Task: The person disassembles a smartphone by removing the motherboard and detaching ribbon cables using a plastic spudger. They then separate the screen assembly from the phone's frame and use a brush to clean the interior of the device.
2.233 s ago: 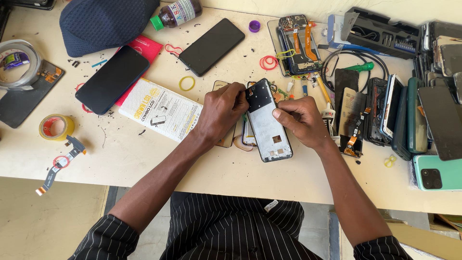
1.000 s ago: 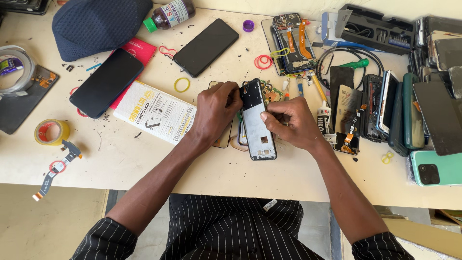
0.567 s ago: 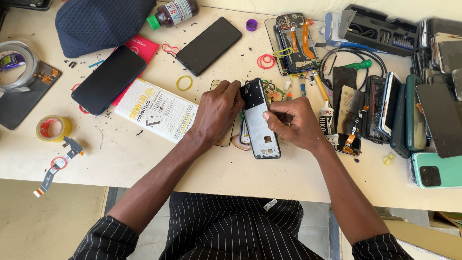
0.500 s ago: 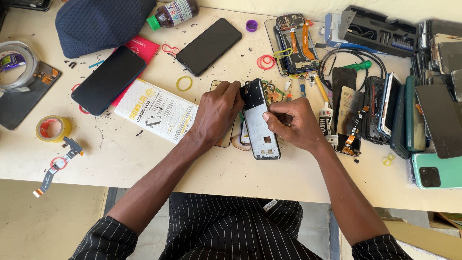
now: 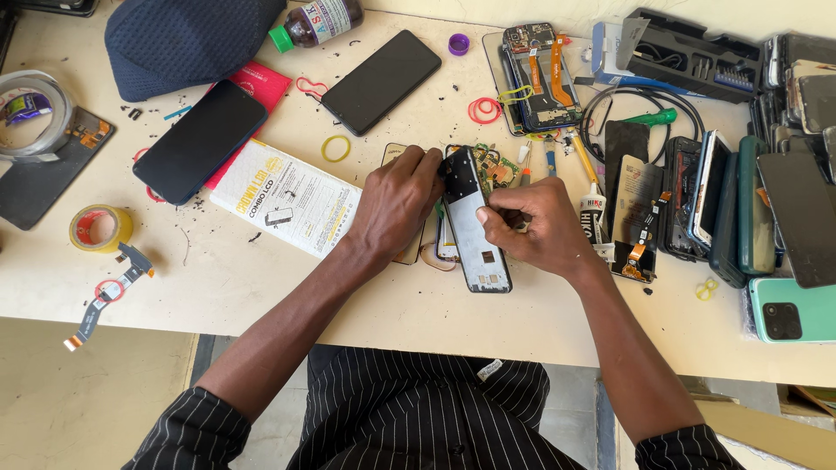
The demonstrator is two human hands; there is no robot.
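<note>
An opened phone frame, grey inside with a black top end, lies upright on the cream table at the centre. My left hand grips its upper left edge. My right hand rests against its right side, fingers pinched together over the frame's middle; whatever small thing they pinch is hidden. Under the frame lie a green circuit board and other thin phone parts.
Two black phones lie at the upper left, by a white box, a brown bottle, a blue cap. Tape rolls sit left. Several phones, a tool case and a glue tube crowd the right.
The phone frame has been turned from tilted to nearly upright and shifted slightly. My right hand's fingers moved in over its middle; my left hand stays on the upper left edge.
</note>
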